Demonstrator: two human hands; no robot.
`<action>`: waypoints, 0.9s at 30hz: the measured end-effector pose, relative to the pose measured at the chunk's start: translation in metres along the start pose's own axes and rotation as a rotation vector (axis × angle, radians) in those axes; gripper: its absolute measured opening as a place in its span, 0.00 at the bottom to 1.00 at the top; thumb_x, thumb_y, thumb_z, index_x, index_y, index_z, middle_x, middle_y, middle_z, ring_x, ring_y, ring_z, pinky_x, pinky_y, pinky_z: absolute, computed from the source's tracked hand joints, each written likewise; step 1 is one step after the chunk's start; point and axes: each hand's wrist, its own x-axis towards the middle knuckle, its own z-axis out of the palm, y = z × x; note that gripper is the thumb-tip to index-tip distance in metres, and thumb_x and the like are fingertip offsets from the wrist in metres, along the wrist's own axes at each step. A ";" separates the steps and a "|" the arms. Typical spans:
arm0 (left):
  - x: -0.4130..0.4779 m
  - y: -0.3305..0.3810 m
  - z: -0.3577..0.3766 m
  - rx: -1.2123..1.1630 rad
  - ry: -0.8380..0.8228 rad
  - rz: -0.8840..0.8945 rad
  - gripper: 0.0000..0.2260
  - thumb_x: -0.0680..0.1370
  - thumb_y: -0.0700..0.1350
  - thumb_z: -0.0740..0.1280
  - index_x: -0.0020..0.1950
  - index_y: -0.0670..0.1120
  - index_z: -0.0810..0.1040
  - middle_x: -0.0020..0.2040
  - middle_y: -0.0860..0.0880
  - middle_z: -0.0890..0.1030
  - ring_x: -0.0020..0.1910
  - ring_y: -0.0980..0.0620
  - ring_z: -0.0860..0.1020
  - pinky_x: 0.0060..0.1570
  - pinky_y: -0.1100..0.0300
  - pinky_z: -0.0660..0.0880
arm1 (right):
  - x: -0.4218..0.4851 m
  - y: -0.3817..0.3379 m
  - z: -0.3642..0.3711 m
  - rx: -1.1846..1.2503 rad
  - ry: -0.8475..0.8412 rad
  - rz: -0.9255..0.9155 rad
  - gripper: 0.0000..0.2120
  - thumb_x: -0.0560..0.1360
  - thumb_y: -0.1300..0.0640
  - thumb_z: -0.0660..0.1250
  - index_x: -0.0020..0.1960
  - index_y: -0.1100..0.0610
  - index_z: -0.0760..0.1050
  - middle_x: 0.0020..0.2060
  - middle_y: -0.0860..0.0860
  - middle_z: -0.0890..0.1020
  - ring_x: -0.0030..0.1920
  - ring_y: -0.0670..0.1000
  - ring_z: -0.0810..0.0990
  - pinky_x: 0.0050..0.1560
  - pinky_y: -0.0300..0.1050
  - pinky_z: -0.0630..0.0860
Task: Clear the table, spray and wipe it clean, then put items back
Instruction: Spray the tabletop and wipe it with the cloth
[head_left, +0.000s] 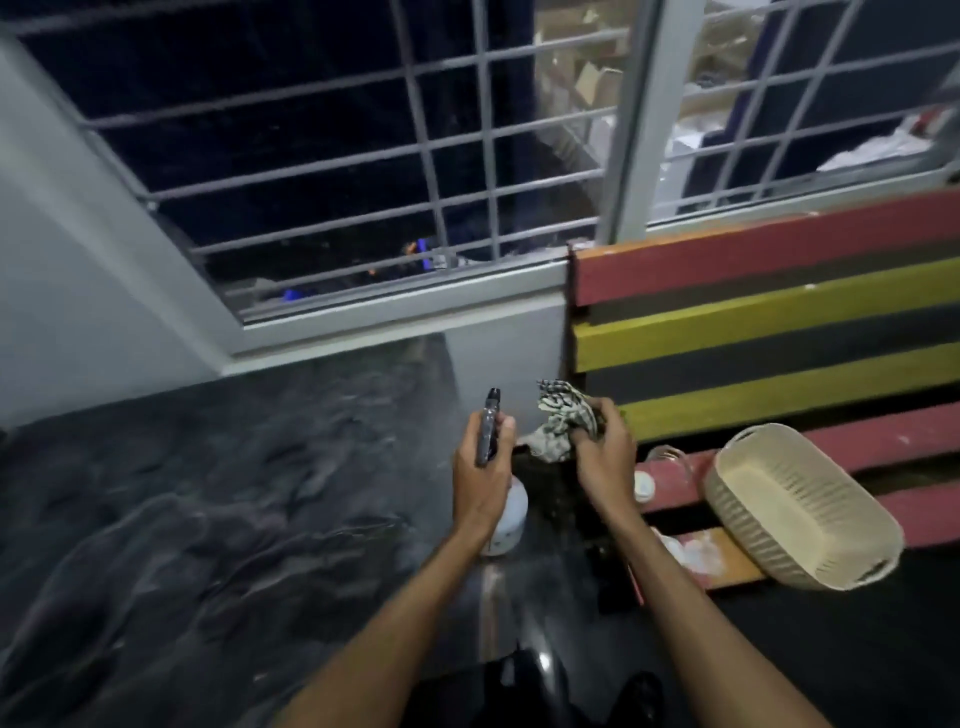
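My left hand (480, 467) grips a spray bottle (511, 512) by its dark trigger head, the white body hanging below the fist. My right hand (605, 452) is closed on a crumpled black-and-white patterned cloth (558, 418), held just right of the bottle. Both hands hover above the dark marbled floor, next to the left end of a slatted bench (779, 312) painted red, yellow and black. A cream plastic basket (800, 506) lies tilted on the bench's red slats, right of my right hand.
A small white round lid or cap (645, 486) and a clear glassy item (667, 454) sit on the bench beside the basket. White residue marks the nearest slat (691, 556). A barred window (415, 171) and grey wall stand behind. Dark marbled floor (208, 493) spreads left.
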 end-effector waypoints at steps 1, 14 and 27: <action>0.001 -0.004 -0.033 0.025 0.036 -0.003 0.09 0.81 0.59 0.67 0.48 0.55 0.78 0.36 0.54 0.80 0.34 0.53 0.78 0.40 0.51 0.75 | -0.014 -0.012 0.026 -0.014 -0.028 0.000 0.17 0.69 0.69 0.66 0.50 0.48 0.75 0.42 0.45 0.81 0.46 0.50 0.78 0.46 0.43 0.70; 0.047 -0.071 -0.244 0.275 0.188 -0.246 0.12 0.78 0.50 0.74 0.39 0.50 0.76 0.29 0.55 0.74 0.30 0.52 0.74 0.37 0.58 0.67 | -0.060 -0.069 0.199 -0.200 -0.084 0.054 0.11 0.70 0.69 0.64 0.51 0.59 0.77 0.45 0.56 0.83 0.49 0.59 0.80 0.51 0.52 0.75; 0.120 -0.105 -0.265 0.314 0.094 -0.281 0.20 0.77 0.47 0.75 0.32 0.46 0.68 0.28 0.49 0.69 0.29 0.50 0.68 0.34 0.57 0.66 | 0.022 -0.034 0.292 -0.380 -0.107 0.111 0.10 0.74 0.67 0.64 0.55 0.63 0.75 0.53 0.62 0.80 0.57 0.63 0.77 0.57 0.54 0.72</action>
